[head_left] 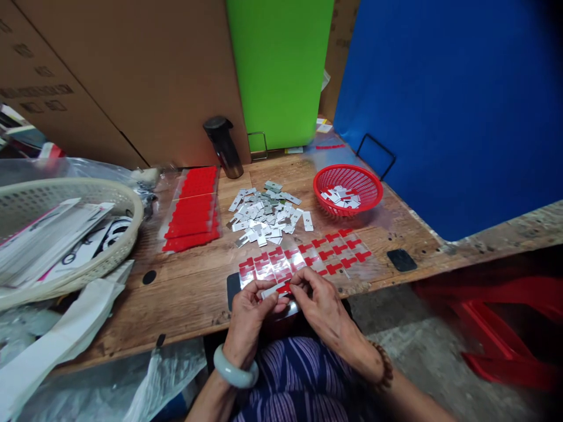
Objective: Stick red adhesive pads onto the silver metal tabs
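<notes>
At its fingertips [269, 303], the left hand [246, 316] pinches a pale plate [269, 291]; the right hand [323, 302] pinches the red piece [284, 288] on it: aligning, I'd judge, calling for gentle pressing. Just beyond the fingers lies a red-patterned sheet [326, 255].

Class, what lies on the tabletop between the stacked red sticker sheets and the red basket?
In the head view, a loose heap of small silvery plates lies between the stacked red sticker sheets and the red basket.
</notes>
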A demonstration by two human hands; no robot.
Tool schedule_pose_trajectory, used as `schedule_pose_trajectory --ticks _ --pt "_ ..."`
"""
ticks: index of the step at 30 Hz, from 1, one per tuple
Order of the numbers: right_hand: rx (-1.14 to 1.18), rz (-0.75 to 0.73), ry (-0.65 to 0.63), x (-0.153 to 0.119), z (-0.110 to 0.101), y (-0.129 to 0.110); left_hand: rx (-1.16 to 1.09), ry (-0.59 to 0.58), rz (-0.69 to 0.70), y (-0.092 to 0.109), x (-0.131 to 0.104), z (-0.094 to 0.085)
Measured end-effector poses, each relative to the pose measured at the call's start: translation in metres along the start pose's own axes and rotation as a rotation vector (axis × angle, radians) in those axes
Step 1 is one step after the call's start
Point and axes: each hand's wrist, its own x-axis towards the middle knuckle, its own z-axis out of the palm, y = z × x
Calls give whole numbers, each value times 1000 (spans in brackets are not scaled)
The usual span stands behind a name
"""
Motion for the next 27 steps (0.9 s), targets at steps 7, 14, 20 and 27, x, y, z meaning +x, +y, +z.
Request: schedule_pose_trajectory --ticks 7,14,20,27 --pt "-61 -62 33 1 7 10 4 15 -2 -2 1 0" --pt "-62 -150 45 2 9 15 15 34 -13 1 -1 2" --pt "-102 -153 57 2 9 13 24 35 0 0 -1 3" --pt "-128 -152 68 3 10 13 38 40 -1 1 0 2"
